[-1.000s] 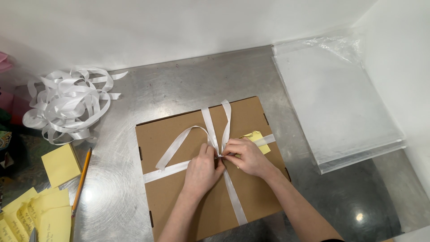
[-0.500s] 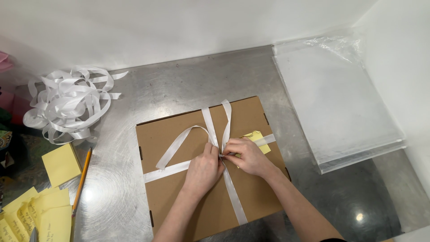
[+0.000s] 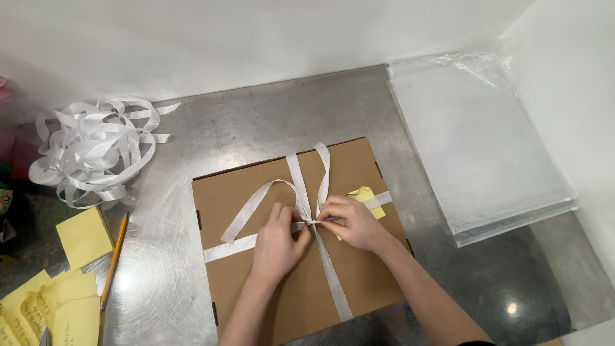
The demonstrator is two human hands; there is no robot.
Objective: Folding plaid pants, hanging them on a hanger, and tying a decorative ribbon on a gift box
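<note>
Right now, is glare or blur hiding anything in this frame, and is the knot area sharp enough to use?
Head view: sharp at the centre, with the hands and ribbon on the box crisply defined; overhead light puts bright glare spots on the steel table, hiding nothing; the clear plastic sheets look hazy; the knot itself is covered by fingertips.

One flat brown cardboard box (image 3: 282, 256) lies on the metal table (image 3: 256, 122), and two hands (image 3: 278, 243) rest on it. One white ribbon (image 3: 330, 282) crosses the box, and one loose ribbon heap (image 3: 96, 150) sits apart. There is one pencil (image 3: 114, 259), one yellow sticky-note pad (image 3: 83, 236), one yellow note (image 3: 366, 197) on the box, and one stack of clear plastic bags (image 3: 480, 147).
</note>
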